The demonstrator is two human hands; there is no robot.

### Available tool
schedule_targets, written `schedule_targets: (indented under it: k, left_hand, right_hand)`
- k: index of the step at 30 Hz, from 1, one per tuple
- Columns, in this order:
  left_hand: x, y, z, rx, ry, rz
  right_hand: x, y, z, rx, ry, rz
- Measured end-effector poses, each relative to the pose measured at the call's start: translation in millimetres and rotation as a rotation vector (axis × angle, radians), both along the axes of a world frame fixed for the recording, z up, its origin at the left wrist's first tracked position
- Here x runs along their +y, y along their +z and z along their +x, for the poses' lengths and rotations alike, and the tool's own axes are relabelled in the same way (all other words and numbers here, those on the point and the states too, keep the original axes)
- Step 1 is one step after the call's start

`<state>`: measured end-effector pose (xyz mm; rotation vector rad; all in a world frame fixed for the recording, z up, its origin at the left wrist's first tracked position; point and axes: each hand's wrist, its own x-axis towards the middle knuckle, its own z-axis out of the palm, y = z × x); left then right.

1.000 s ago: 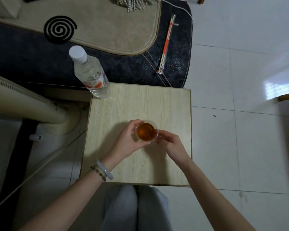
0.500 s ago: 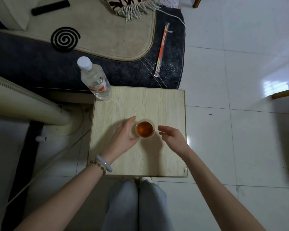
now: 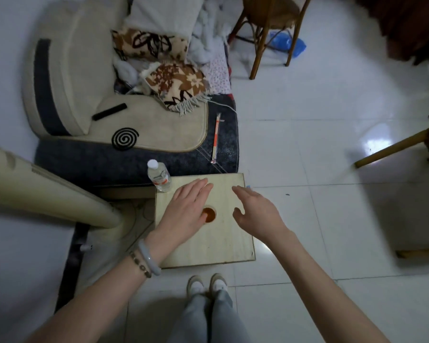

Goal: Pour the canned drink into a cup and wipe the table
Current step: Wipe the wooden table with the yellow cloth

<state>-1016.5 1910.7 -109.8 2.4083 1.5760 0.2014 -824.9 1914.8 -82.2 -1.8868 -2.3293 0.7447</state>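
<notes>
A small clear cup (image 3: pixel 210 215) filled with amber drink stands near the middle of the pale wooden table (image 3: pixel 223 246). My left hand (image 3: pixel 185 211) hovers flat over the table with straight fingers and covers the cup's left side. My right hand (image 3: pixel 256 212) is raised to the right of the cup, fingers relaxed and spread, holding nothing. Neither hand touches the cup. No can and no cloth are in view.
A water bottle (image 3: pixel 159 176) stands at the table's far left corner. Behind it is a dark mat with a beige cushion (image 3: pixel 159 127), a mosquito coil (image 3: pixel 124 138) and wrapped chopsticks (image 3: pixel 216 137). A fan base (image 3: pixel 47 191) is left; chairs (image 3: pixel 270 26) are beyond.
Both hands let go of the cup and rose away from it with open fingers. The camera lifted and pulled back, so much more of the room shows.
</notes>
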Motion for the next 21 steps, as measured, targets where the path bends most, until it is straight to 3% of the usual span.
schedule_targets:
  k: [9, 21]
  left_hand:
    - [-10.1, 110.1, 39.6, 0.04, -0.144, 0.192]
    - [-48.0, 145.1, 173.7, 0.075, -0.532, 0.259]
  right_hand:
    - [-57.3, 108.5, 35.2, -0.084, -0.147, 0.312]
    - [-157.1, 125.7, 146.8, -0.193, -0.522, 0.301]
